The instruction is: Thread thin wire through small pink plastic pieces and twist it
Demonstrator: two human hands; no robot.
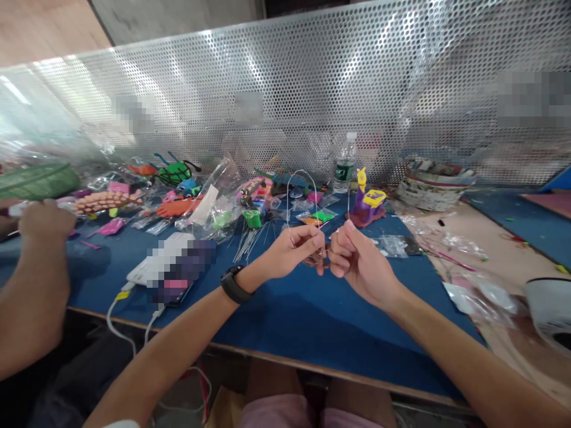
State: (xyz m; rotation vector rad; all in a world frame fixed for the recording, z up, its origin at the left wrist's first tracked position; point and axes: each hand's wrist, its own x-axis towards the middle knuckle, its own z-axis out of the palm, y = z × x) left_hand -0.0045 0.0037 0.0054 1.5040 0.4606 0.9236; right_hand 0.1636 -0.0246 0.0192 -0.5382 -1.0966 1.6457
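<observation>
Both hands, left hand [297,252] and right hand [357,261], pinch a thin looped wire [302,178] above bare blue counter [289,315], well inside its near edge; no writing is legible.

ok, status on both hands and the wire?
Left hand and right hand both pinched on the wire, knuckles together. Wire loops up above the blue mat. Another person's hand far left, well apart.
</observation>
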